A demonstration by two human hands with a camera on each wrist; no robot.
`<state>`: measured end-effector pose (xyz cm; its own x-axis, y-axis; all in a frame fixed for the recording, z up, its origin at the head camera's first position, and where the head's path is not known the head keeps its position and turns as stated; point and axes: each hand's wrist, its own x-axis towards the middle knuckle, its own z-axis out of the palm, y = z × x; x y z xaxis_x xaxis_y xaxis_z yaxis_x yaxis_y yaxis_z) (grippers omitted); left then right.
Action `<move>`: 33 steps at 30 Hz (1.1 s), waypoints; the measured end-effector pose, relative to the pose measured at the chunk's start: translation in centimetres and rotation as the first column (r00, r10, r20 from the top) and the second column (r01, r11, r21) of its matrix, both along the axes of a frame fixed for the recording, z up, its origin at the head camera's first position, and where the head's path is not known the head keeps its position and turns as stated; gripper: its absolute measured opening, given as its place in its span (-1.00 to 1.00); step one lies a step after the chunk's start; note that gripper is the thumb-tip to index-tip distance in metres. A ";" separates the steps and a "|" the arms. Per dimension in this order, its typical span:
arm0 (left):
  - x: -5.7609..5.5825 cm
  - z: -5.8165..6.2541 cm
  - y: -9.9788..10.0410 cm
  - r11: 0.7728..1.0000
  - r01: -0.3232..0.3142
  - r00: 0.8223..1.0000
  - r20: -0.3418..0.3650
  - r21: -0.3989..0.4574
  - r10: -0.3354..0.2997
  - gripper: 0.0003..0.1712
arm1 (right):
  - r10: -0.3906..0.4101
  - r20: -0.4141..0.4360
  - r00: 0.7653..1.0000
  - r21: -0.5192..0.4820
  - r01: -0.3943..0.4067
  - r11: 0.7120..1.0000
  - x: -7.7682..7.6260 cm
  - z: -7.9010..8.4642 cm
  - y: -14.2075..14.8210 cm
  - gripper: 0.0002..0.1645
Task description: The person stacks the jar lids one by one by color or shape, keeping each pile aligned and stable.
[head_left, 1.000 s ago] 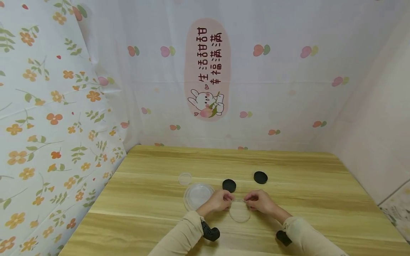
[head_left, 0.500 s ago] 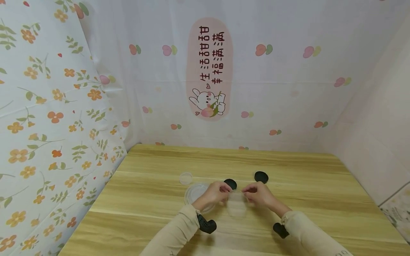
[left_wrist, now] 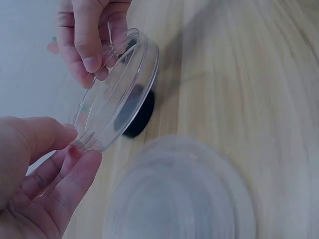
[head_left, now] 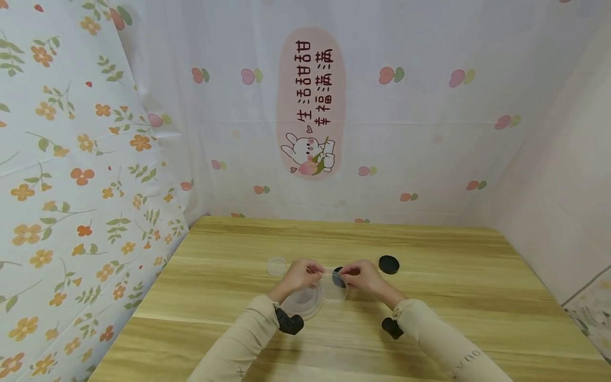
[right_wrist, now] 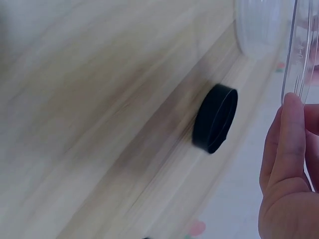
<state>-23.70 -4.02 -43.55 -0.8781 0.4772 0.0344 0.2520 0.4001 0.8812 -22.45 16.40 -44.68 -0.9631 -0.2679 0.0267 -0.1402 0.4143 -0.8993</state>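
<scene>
A clear, shallow petri dish [head_left: 334, 295] is held up above the table, tilted, between both hands. My left hand [head_left: 300, 276] pinches its rim on the left, thumb on one side and fingers on the other, as the left wrist view shows. On the opposite side of the rim, my right hand [head_left: 364, 277] pinches the dish [right_wrist: 298, 55]. Below the left hand stands a stack of clear round dishes [left_wrist: 174, 199], partly covered by that hand in the head view. A black round cap [left_wrist: 145, 117] lies behind the held dish and shows partly through it.
On the wooden table [head_left: 229, 323], a second black round cap [head_left: 389, 264] lies to the right of the hands. A small clear disc [head_left: 276, 266] lies left of the left hand. A patterned cloth [head_left: 410, 122] hangs behind the table.
Both hands have shifted left and slightly away with the petri dish, which has been raised and tilted. It has moved from in front of the black cap to beside the stack.
</scene>
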 end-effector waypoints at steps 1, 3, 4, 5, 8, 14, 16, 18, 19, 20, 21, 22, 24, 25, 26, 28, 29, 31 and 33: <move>-0.1 0.1 -0.3 1.000 -0.005 1.000 -0.009 -0.009 0.004 -0.80 | 0.000 0.000 1.000 0.000 0.000 1.000 -0.2 -0.1 -0.3 -0.82; -0.2 0.3 -0.8 1.000 -0.014 1.000 -0.018 -0.023 0.013 -0.80 | -0.001 0.000 1.000 -0.007 0.001 1.000 -0.5 -0.1 -1.0 -0.81; -0.3 0.3 -1.1 0.999 -0.017 1.000 -0.022 -0.030 0.016 -0.80 | -0.002 0.004 1.000 -0.012 0.002 1.000 -0.6 -0.1 -1.3 -0.80; -0.4 0.3 -1.4 0.999 -0.019 0.999 -0.031 -0.035 0.018 -0.80 | 0.000 0.004 1.000 -0.015 0.000 1.000 -0.7 -0.1 -1.7 -0.80; -0.6 0.3 -2.2 0.998 -0.033 0.998 -0.052 -0.044 0.031 -0.81 | 0.001 0.008 1.000 -0.029 0.000 1.000 -1.0 0.0 -2.6 -0.80; -0.9 0.1 -3.3 0.995 -0.080 0.995 -0.065 -0.059 0.076 -0.82 | 0.010 -0.001 1.000 -0.024 -0.010 1.000 -1.3 0.0 -4.1 -0.82; -0.9 0.0 -3.6 0.993 -0.095 0.994 -0.063 -0.067 0.091 -0.83 | 0.022 -0.020 1.000 -0.026 -0.023 0.999 -1.4 -0.1 -4.5 -0.84; -0.9 0.0 -4.0 0.992 -0.109 0.993 -0.059 -0.071 0.105 -0.83 | 0.036 -0.042 0.998 -0.018 -0.036 0.999 -1.6 -0.2 -4.9 -0.85; -0.9 0.0 -4.1 0.990 -0.116 0.992 -0.056 -0.075 0.112 -0.84 | 0.042 -0.054 0.998 -0.014 -0.042 0.999 -1.7 -0.3 -5.0 -0.86; -0.9 -0.1 -4.3 0.989 -0.121 0.991 -0.058 -0.080 0.117 -0.84 | 0.045 -0.063 0.997 -0.005 -0.046 0.999 -1.7 -0.3 -5.2 -0.86; -0.9 -0.1 -4.4 0.989 -0.124 0.991 -0.061 -0.085 0.119 -0.84 | 0.046 -0.069 0.997 0.000 -0.046 0.999 -1.8 -0.4 -5.4 -0.87; -0.9 -0.1 -4.6 0.988 -0.127 0.991 -0.062 -0.089 0.121 -0.84 | 0.048 -0.076 0.996 0.006 -0.048 0.999 -1.9 -0.5 -5.6 -0.87; -0.9 -0.3 -4.9 0.987 -0.127 0.991 -0.062 -0.097 0.122 -0.84 | 0.049 -0.074 0.996 0.010 -0.048 0.999 -2.0 -0.7 -5.9 -0.87; -0.9 -0.3 -5.1 0.986 -0.129 0.990 -0.065 -0.104 0.122 -0.84 | 0.045 -0.066 0.997 0.011 -0.045 0.999 -2.1 -0.8 -6.0 -0.87; -0.9 -0.5 -5.2 0.986 -0.129 0.990 -0.065 -0.107 0.122 -0.84 | 0.043 -0.056 0.998 0.010 -0.042 0.999 -2.1 -0.9 -6.2 -0.87; -1.0 -0.7 -5.5 0.986 -0.128 0.990 -0.073 -0.111 0.121 -0.85 | 0.042 -0.039 0.998 0.010 -0.041 0.999 -2.1 -1.0 -6.4 -0.87; -1.0 -0.8 -5.6 0.985 -0.130 0.990 -0.077 -0.112 0.122 -0.86 | 0.043 -0.028 0.999 0.010 -0.042 0.999 -2.1 -1.1 -6.5 -0.87; -1.0 -1.0 -5.8 0.984 -0.133 0.988 -0.090 -0.115 0.123 -0.87 | 0.045 -0.013 0.999 0.016 -0.045 0.999 -2.0 -1.2 -6.8 -0.86; -1.0 -1.1 -5.9 0.984 -0.133 0.987 -0.108 -0.120 0.120 -0.88 | 0.051 -0.011 0.999 0.025 -0.051 0.998 -2.0 -1.3 -6.9 -0.86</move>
